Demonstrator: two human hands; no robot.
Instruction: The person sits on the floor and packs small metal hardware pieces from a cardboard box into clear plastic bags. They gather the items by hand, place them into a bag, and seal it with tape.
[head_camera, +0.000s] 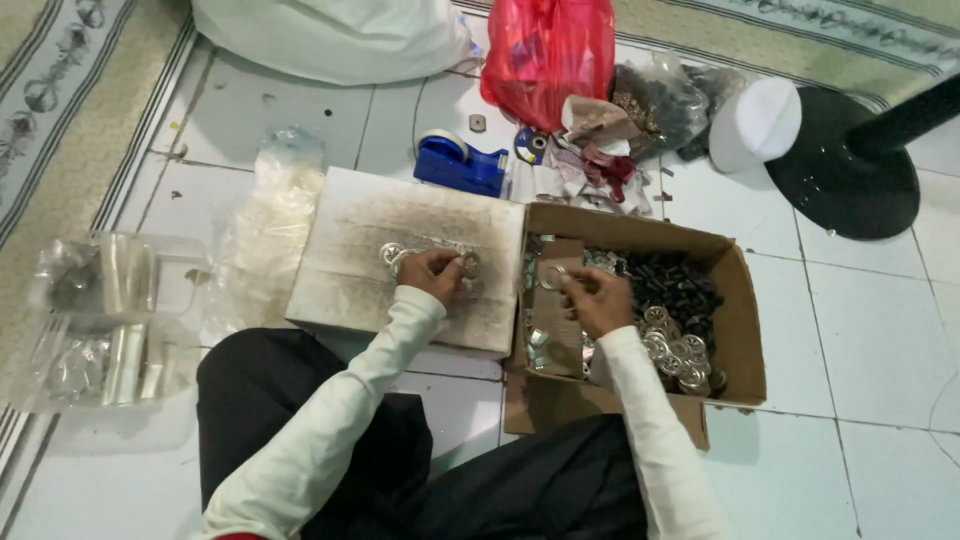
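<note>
Head view: we see our right hand over the cardboard box, fingers pinched on a round silver disc; more discs and black parts lie just right of them. Our left hand grips a silver ring on the white board. Beyond the fingers sit a blue tape dispenser and a red bag.

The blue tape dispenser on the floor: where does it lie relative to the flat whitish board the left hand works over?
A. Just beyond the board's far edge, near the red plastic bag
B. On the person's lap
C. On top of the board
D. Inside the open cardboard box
A: the blue tape dispenser sits on the tiles past the far edge of the whitish board, close beside the red plastic bag.
</note>
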